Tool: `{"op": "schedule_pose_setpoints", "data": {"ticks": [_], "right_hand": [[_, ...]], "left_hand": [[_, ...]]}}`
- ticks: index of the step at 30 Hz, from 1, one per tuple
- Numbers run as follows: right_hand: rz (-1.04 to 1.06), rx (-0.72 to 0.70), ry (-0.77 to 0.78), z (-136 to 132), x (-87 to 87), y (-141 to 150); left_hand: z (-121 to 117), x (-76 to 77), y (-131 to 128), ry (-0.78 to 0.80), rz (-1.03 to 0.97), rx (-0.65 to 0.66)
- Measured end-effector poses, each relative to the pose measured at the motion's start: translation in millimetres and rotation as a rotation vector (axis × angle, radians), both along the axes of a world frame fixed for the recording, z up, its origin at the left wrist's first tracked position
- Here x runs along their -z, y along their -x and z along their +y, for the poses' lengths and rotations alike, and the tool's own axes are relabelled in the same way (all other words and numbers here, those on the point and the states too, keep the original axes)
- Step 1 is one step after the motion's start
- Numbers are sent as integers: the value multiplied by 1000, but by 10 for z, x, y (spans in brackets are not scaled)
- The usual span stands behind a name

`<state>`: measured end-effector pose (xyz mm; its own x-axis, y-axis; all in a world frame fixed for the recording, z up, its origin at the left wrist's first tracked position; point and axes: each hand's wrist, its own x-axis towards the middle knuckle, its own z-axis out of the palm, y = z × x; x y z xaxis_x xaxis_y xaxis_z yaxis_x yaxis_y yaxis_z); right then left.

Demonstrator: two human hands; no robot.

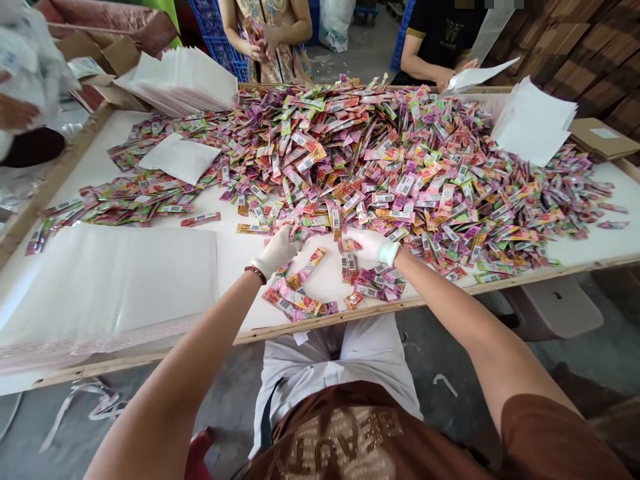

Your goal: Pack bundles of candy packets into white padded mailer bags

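Observation:
My left hand [279, 252], in a white glove, reaches to the near edge of a big heap of colourful stick sachets [345, 133]. Its fingers close on a pink and green sachet at the tips. Also gloved in white, my right hand [369, 245] has its fingers curled around a red and pink sachet [352, 245]. An orange sachet [334, 220] with a barcode lies between the two hands. Below them are a yellow and pink sachet [311, 265] and several more loose ones near the table's front edge. Both palms are hidden.
A stack of white padded mailers [110, 280] lies at the left of the white table [240, 267]. More envelopes stand upright at the back left [185, 77] and right [537, 120]. One white envelope [180, 159] rests on sachets. Co-workers stand behind and to the left. A stool [560, 310] is at right.

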<state>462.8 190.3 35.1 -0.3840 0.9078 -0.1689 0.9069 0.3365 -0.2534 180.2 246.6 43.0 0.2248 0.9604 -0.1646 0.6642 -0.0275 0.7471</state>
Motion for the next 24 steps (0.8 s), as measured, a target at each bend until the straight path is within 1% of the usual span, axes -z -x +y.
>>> {"op": "schedule_pose_setpoints", "data": {"ticks": [2,3,5,7,9,11,13,15,16,18,20,21,23,24], "right_hand": [[-118,-170,38,-70,86,21],[-174,-238,53,-100,133,36],[-257,-309,66,-145,204,53],[-303,-297,49,-171,219,39],[-306,-254,15,-184,168,-4],[-255,-208,-20,-186,70,-50],[-178,-169,-38,-178,-27,-63],[-153,-148,-31,-161,-78,-23],[-168,-157,-21,-152,-77,18],[-232,-218,1,-132,-23,126],[-292,-288,25,-115,75,238],[-311,-306,35,-108,126,283],[-325,-283,41,-99,202,342],[-317,-255,41,-97,220,354]], "left_hand": [[-72,72,-86,21,171,107],[-119,122,-146,37,237,139],[-210,217,-268,61,330,178],[-261,262,-344,44,356,199],[-248,222,-331,3,359,225],[-183,105,-220,-46,341,249],[-115,-45,-39,-120,287,317],[-107,-162,150,-183,230,451],[-140,-192,227,-189,228,536],[-281,-177,318,-133,329,676],[-486,-82,322,-66,514,782],[-590,-22,303,-59,598,824],[-751,82,263,-97,683,887],[-794,110,259,-130,667,902]]}}
